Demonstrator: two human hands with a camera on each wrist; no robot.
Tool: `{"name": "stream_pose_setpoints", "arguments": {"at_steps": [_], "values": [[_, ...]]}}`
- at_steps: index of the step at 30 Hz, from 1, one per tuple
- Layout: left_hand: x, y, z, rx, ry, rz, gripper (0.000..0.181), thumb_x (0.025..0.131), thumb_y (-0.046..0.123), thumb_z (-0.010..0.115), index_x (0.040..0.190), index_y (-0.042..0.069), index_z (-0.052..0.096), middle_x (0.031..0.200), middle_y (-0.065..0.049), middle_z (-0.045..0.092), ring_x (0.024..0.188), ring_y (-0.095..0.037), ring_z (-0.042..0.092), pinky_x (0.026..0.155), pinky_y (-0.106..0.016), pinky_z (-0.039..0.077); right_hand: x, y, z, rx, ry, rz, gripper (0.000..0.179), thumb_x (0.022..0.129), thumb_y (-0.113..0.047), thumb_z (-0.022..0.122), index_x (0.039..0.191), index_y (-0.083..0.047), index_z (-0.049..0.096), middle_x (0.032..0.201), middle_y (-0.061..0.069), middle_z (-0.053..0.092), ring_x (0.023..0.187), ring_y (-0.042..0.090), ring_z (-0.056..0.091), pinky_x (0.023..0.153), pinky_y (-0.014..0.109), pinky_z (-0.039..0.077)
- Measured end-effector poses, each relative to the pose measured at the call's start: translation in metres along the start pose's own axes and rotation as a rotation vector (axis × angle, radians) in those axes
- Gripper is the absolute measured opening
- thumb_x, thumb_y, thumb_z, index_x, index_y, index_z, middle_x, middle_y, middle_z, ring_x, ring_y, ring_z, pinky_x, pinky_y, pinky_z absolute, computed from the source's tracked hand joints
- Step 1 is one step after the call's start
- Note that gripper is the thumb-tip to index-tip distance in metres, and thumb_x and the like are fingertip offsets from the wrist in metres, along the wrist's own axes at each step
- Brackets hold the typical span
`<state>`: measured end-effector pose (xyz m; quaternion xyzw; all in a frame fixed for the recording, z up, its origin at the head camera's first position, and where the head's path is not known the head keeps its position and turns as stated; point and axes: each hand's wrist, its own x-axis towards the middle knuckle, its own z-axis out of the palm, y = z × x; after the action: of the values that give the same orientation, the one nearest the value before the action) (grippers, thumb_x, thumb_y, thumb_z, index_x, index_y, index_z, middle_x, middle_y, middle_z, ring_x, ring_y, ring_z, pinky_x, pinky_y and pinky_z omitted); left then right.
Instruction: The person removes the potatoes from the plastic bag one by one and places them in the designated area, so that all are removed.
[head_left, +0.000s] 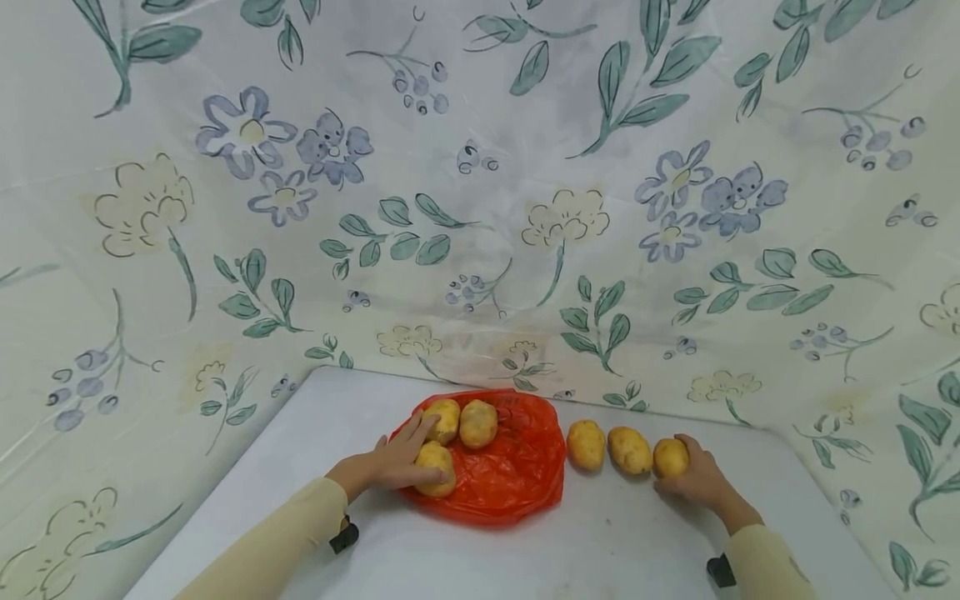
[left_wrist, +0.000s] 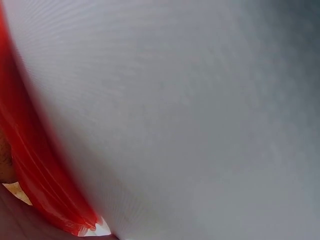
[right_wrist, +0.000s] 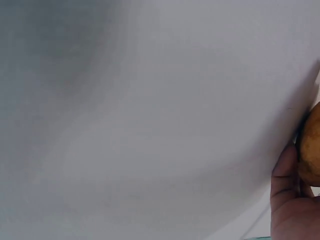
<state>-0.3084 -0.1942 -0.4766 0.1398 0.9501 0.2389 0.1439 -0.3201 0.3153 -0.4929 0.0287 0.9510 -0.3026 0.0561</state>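
Note:
On a red plastic bag (head_left: 502, 475) lie three potatoes: a front one (head_left: 437, 482), a back-left one (head_left: 446, 419) and another (head_left: 478, 424) beside it. My left hand (head_left: 399, 458) rests at the bag's left side, fingers spread toward the back-left potato and thumb across the front one. In the left wrist view, the bag's red edge (left_wrist: 45, 170) runs beside that hand. To the right of the bag, my right hand (head_left: 693, 477) grips the end potato (head_left: 671, 458) of a row, thumb at the near side and fingers behind. The right wrist view shows this potato (right_wrist: 311, 145) only partly.
Two more potatoes, one (head_left: 586, 445) close to the bag and one (head_left: 630, 451) in the middle of the row, lie on the white table (head_left: 600, 550). Behind the table hangs a floral sheet (head_left: 495, 208). Dark wrist-worn devices show under both sleeves.

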Motion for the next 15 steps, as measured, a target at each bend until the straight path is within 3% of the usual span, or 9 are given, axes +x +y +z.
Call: {"name": "stream_pose_setpoints", "arguments": {"at_steps": [9,15], "values": [[0.003,-0.002,0.001,0.005,-0.027,0.002,0.113,0.079,0.073,0.060,0.160,0.016,0.005,0.166,-0.019,-0.001,0.150,-0.043,0.015,0.112,-0.076,0.005,0.008,0.008,0.003,0.088,-0.045,0.043,0.108,0.074,-0.031,0.082,0.152,-0.001,0.014,0.137,0.036,0.040,0.115,0.045,0.050,0.097,0.062,0.043],[0.004,0.002,-0.002,-0.002,-0.024,0.010,0.111,0.080,0.070,0.061,0.160,0.015,0.006,0.166,-0.021,-0.001,0.150,-0.044,0.014,0.111,-0.077,0.005,0.010,0.010,0.003,0.117,-0.020,0.084,0.110,0.074,-0.034,0.082,0.155,-0.004,0.013,0.142,0.036,0.038,0.119,0.048,0.048,0.100,0.065,0.041]]}}
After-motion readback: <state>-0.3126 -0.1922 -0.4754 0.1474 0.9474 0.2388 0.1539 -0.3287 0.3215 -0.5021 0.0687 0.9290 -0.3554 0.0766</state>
